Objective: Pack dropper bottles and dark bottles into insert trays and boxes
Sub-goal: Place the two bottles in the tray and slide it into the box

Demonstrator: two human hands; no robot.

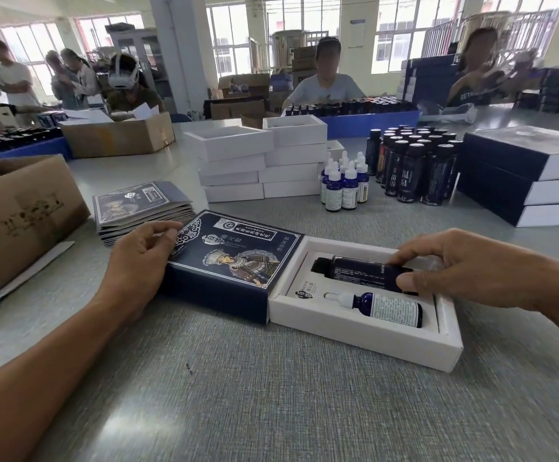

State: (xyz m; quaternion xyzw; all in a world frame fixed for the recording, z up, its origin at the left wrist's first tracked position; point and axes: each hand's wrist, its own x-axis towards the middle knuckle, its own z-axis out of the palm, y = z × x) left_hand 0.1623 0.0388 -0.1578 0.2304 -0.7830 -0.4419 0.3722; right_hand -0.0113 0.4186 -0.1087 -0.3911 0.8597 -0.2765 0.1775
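The right hand [465,271] grips a dark bottle [361,270] lying in the far slot of the white insert tray [365,335], thumb on its near side and fingers over the top. Just nearer in the same tray lies a dropper bottle [381,306]. The left hand [144,261] holds the far left edge of the printed dark box [228,258], fingers curled; the tray sticks halfway out of the box's right end. Bare grey surface [271,395] lies open below both hands. Beyond the hands stand stacked white trays [261,161], loose dropper bottles [343,181] and dark bottles [415,168]. Leaflets [138,211] lie just beyond the left hand. Workers sit across a bright, windowed room.
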